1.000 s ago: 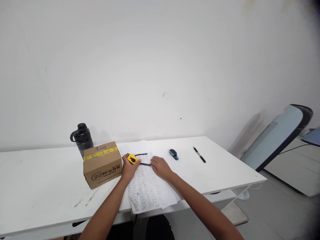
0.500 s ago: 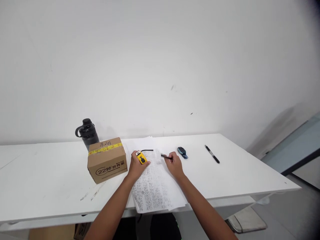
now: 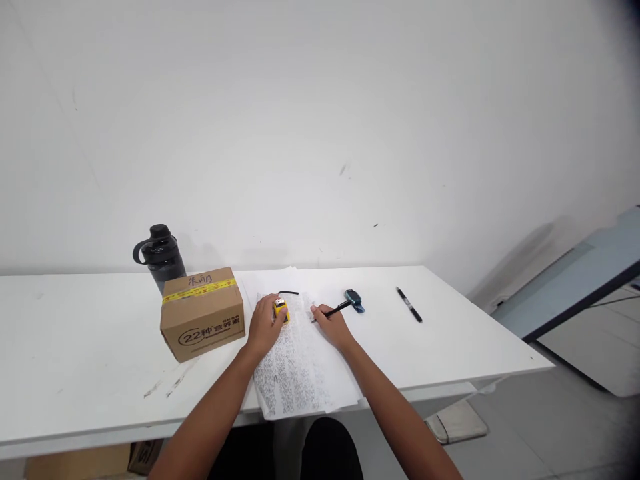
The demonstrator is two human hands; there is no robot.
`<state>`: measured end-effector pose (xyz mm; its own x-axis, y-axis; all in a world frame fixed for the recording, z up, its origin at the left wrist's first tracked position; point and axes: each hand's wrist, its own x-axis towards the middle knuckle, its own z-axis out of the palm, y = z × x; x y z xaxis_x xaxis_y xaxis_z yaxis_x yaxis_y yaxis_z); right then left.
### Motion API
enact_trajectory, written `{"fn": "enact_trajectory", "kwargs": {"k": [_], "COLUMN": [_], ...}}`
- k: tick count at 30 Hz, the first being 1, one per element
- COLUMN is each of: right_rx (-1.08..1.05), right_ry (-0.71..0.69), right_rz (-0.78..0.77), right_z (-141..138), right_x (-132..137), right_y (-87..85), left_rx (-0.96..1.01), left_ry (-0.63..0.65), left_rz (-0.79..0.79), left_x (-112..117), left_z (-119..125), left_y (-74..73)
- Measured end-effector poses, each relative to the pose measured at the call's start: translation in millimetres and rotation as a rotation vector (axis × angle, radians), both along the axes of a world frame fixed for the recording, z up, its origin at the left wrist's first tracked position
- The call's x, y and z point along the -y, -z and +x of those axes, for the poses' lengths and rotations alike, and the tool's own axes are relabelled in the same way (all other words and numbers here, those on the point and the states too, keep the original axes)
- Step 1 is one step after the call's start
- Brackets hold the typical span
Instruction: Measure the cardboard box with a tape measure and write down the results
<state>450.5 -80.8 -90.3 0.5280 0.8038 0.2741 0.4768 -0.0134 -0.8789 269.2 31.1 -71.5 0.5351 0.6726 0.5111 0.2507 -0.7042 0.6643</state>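
Note:
My left hand [image 3: 263,327] is closed around a small yellow tape measure [image 3: 285,319], resting on the upper left of the paper sheets [image 3: 293,373]. The fingers partly cover the tape measure. A short thin black strip [image 3: 289,293] lies just beyond it; whether the two are joined I cannot tell. In my right hand [image 3: 331,325] a black pen [image 3: 342,307] is pinched, slanting down to the left with its tip at the paper. The top sheet is covered in dense small handwriting-like marks.
To the left stands a cardboard box [image 3: 203,323] with yellow tape, a dark water bottle [image 3: 163,257] behind it. A digital watch-like object [image 3: 354,300] and another black pen [image 3: 409,305] lie on the white table [image 3: 450,353] to the right. A white wall rises behind.
My right hand has turned the pen so its tip points down at the paper. My left hand has lowered the tape measure and wrapped further over it. The whole view has shifted slightly.

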Motion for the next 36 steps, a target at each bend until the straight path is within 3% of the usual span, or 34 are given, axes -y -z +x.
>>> {"fn": "enact_trajectory", "kwargs": {"k": [4,9,15,21,36], "right_rx": [-0.026,0.001,0.004,0.006,-0.018], "right_ry": [-0.034,-0.04,-0.059,-0.036,0.009], "right_rz": [-0.065,-0.076,-0.109,-0.104,-0.073], "right_z": [-2,-4,-6,-6,-3], "right_x": [-1,-1,2,2,1], "right_y": [-1.2,-2.1,-3.3,-1.7,-1.5], "left_rx": [0.012,0.07,0.133,0.107,-0.038], "left_ry": [-0.048,-0.094,-0.105,-0.128,-0.021], "left_rz": [-0.137,-0.31,-0.406,-0.359,-0.102], "left_x": [6,4,3,10,12], "left_z": [-3,-5,-8,-10,-11], "left_y": [-7.4,-6.4,-7.9,-12.9,-11.2]}}
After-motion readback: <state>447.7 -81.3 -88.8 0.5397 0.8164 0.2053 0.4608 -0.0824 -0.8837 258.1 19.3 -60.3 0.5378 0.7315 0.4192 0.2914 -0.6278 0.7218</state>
